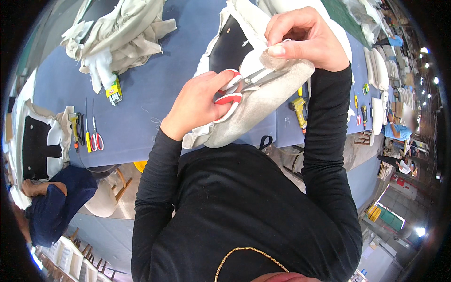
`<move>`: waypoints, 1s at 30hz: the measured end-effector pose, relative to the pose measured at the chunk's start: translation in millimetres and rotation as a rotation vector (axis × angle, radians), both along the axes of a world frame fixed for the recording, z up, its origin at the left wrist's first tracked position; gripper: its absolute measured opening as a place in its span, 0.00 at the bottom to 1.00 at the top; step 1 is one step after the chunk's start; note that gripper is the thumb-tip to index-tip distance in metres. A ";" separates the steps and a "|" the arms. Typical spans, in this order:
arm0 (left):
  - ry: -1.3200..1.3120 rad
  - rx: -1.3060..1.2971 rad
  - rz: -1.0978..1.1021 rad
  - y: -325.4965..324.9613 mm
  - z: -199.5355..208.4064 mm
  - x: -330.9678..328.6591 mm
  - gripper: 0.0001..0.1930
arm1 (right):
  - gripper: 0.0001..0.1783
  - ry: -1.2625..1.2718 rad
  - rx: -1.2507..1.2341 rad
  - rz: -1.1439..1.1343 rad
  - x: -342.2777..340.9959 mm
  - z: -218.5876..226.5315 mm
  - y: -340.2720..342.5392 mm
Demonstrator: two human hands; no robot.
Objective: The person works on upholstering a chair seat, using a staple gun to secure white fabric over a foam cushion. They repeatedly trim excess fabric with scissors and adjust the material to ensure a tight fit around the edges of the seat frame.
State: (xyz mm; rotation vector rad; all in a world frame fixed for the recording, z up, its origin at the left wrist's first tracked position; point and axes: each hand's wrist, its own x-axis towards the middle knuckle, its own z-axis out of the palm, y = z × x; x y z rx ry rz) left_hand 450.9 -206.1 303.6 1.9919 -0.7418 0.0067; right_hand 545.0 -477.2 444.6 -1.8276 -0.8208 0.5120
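Observation:
My left hand (195, 101) grips a pair of scissors (230, 96) by its red and white handles. Their blades point right and lie against the edge of beige upholstery fabric (263, 101) wrapped over a padded piece. Closed in a pinch, my right hand (312, 40) holds a flap of that fabric beside the blade tips. White padding (252, 63) shows inside the fold near the blades. A black panel (230, 44) forms the inner face of the padded piece, which rests on the blue-covered table (155, 94).
Loose beige fabric covers (124, 35) lie at the far left, with a small yellow-green box (113, 91) beside them. A yellow staple gun (299, 110) is right of the padded piece. At left are another pair of scissors (96, 138) and a co-worker's arm (44, 189) at a similar piece.

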 end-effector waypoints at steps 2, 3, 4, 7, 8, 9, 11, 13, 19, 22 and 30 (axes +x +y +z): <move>0.025 0.026 0.001 -0.4 0.5 -1.9 0.26 | 0.08 0.029 0.033 0.009 2.7 -3.7 -5.4; 0.036 0.042 0.002 1.1 0.1 -3.8 0.25 | 0.08 0.004 0.053 0.029 1.7 -4.7 -7.2; 0.045 0.060 0.005 2.7 0.0 -4.3 0.25 | 0.08 -0.023 0.075 0.051 1.9 -6.0 -8.0; 0.050 0.037 0.007 2.9 0.1 -6.0 0.25 | 0.08 -0.054 0.091 0.079 4.9 -7.0 -11.8; 0.049 0.055 0.013 3.3 1.4 -7.1 0.24 | 0.08 -0.054 0.087 0.081 5.0 -7.2 -13.1; 0.049 0.074 0.018 4.4 4.2 -7.5 0.24 | 0.08 -0.044 0.088 0.075 4.3 -7.7 -12.9; 0.029 0.079 0.020 4.7 8.5 -7.1 0.24 | 0.08 -0.030 0.087 0.070 4.4 -7.3 -9.2; -0.004 0.057 0.015 1.8 11.4 -6.6 0.23 | 0.08 0.009 0.056 0.030 0.0 -3.5 -2.0; -0.069 0.095 -0.040 -3.2 3.2 5.4 0.24 | 0.07 0.114 -0.007 -0.073 -6.3 0.6 3.1; -0.046 0.099 -0.072 -4.9 -4.7 6.0 0.24 | 0.07 0.128 0.010 -0.068 -7.1 -1.9 -0.1; -0.024 0.048 -0.080 -5.8 2.4 2.1 0.18 | 0.07 0.183 0.091 -0.097 -17.3 2.3 11.1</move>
